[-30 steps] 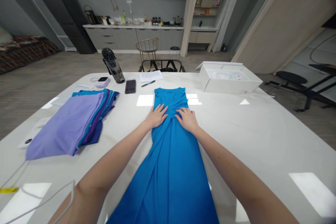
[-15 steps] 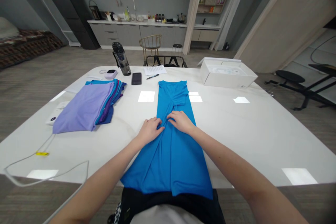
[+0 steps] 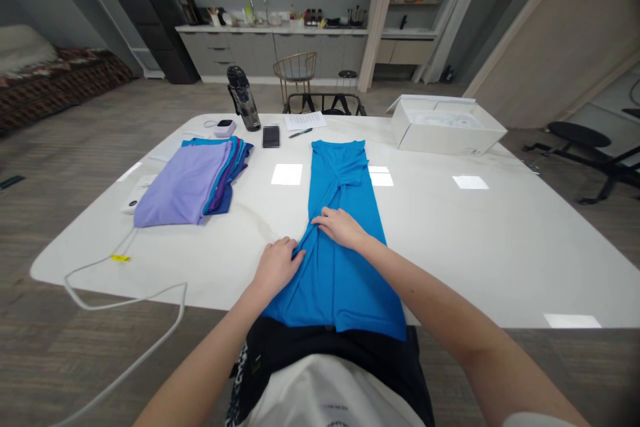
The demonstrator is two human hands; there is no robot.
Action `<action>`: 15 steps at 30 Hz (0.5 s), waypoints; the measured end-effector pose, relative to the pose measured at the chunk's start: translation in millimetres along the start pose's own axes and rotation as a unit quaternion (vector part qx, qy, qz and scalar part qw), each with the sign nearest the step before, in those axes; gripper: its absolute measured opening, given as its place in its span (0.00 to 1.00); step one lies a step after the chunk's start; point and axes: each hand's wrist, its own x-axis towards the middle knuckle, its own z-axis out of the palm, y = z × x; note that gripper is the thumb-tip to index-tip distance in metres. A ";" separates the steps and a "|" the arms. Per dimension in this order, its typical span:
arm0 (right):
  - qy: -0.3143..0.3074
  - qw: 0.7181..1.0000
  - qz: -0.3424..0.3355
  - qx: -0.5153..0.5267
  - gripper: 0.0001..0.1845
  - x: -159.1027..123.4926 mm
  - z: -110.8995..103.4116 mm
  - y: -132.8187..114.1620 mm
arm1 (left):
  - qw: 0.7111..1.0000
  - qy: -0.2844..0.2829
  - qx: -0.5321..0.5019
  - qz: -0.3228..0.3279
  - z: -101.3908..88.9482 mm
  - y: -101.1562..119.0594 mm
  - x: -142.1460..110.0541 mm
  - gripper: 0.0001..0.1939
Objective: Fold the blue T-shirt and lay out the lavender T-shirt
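Observation:
A long blue garment (image 3: 345, 213) lies lengthwise on the white table (image 3: 500, 247), its near end hanging over the front edge. My left hand (image 3: 275, 265) rests on the garment's left edge near the table front, fingers curled onto the fabric. My right hand (image 3: 340, 225) lies flat on the cloth a little farther in, fingers stretched out and pointing left. A fold ridge runs between the two hands.
A stack of folded purple and blue clothes (image 3: 193, 180) lies at the left. Behind it stand a dark bottle (image 3: 243, 99), a phone (image 3: 271, 136), paper with a pen (image 3: 305, 121) and an open white box (image 3: 447, 127). A white cable (image 3: 120, 293) trails off the left front edge.
Both hands slid toward me along the garment, from near its far end to the middle. The left hand has come closest to the table's front edge. The view pulled back.

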 end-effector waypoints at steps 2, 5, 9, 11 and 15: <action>0.001 1.000 -0.012 -0.001 0.11 1.2 -0.8 -0.6 | 1.000 -0.005 -0.012 -0.005 -1.9 -0.6 -7.3 0.13; -0.002 1.000 -0.019 0.010 0.10 1.3 -3.3 -0.3 | 1.000 -0.012 -0.022 -0.015 -5.8 -0.4 -17.3 0.14; -0.001 0.999 -0.026 0.047 0.12 -1.8 -6.4 -5.0 | 0.999 -0.004 -0.035 -0.017 -8.9 3.0 -27.2 0.14; 0.001 0.998 -0.035 0.050 0.13 -3.9 -5.7 -10.2 | 0.999 0.011 -0.041 -0.016 -7.4 5.4 -30.1 0.14; 0.022 0.999 -0.024 0.031 0.13 -8.8 -3.0 -18.9 | 0.999 0.021 -0.038 -0.026 -2.3 11.4 -36.9 0.15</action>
